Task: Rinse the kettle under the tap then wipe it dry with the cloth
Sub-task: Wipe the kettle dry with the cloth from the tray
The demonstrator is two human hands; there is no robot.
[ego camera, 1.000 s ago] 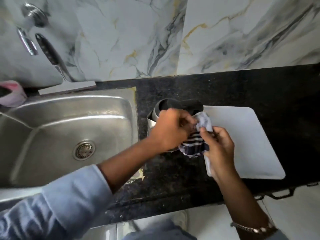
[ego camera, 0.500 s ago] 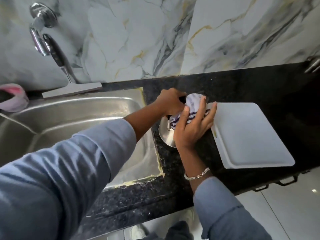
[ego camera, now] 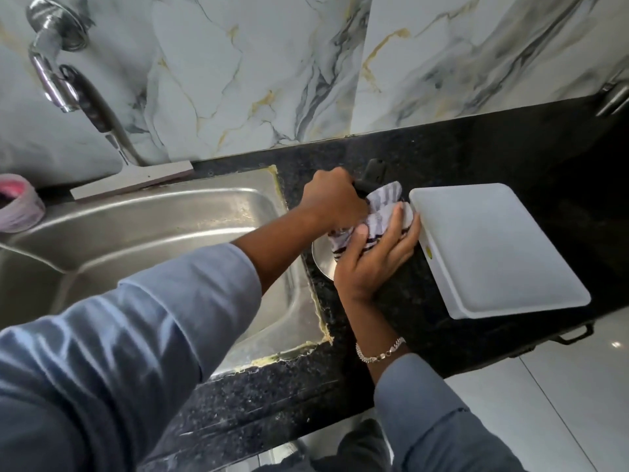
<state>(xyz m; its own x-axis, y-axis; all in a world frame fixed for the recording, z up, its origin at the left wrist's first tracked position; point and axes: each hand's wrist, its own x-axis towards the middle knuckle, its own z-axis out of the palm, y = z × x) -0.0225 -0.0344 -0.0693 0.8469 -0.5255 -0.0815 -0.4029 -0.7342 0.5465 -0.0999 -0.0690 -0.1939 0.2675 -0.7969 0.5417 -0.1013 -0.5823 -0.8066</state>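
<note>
The left hand (ego camera: 335, 202) grips the kettle (ego camera: 323, 258) handle on the desk (ego camera: 425, 301). The right hand (ego camera: 374, 257) presses the striped cloth (ego camera: 383, 212) on it. The sink (ego camera: 153, 226) holds nothing.

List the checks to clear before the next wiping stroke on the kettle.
1. Kettle on the counter, out of the sink: ok.
2. Left hand steadying the handle: ok.
3. Right hand pressing the cloth on the kettle: ok.
4. Tap off: ok, no stream visible.
5. White board clear of the hand: not ok, fingers nearly touch it.
6. Kettle dry: cannot tell.
</note>
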